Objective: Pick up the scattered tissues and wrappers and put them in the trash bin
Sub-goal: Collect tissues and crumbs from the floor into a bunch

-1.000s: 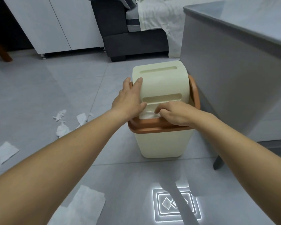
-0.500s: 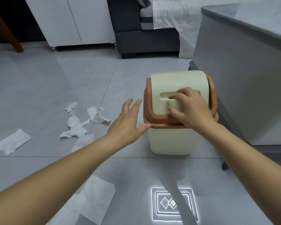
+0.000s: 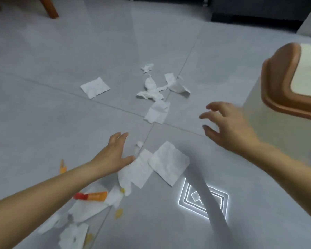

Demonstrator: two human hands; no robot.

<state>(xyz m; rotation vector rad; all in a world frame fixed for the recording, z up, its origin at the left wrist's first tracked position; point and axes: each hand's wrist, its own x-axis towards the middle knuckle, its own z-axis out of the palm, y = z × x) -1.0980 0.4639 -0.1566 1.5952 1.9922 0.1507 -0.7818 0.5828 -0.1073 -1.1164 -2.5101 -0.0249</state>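
White tissues lie scattered on the grey tiled floor: a flat square [image 3: 95, 87] at the far left, a crumpled cluster [image 3: 153, 88] further back, a folded sheet [image 3: 157, 111] in the middle, and two flat sheets [image 3: 168, 163] nearest me. An orange-red wrapper [image 3: 91, 196] lies among more tissues at the lower left. The cream trash bin [image 3: 284, 90] with its brown rim stands at the right edge. My left hand [image 3: 113, 155] hovers open just left of the near sheets. My right hand [image 3: 226, 124] is open with fingers spread, beside the bin. Both hands hold nothing.
A brown wooden furniture leg [image 3: 50, 6] stands at the top left. A dark sofa base [image 3: 258, 9] runs along the top right. A glowing white square pattern [image 3: 203, 200] is projected on the floor near me, crossed by a grey shadow.
My right hand has left the bin lid and both hands have swung left and down toward the tissues on the floor. The view has turned left, so the bin now sits at the right edge.
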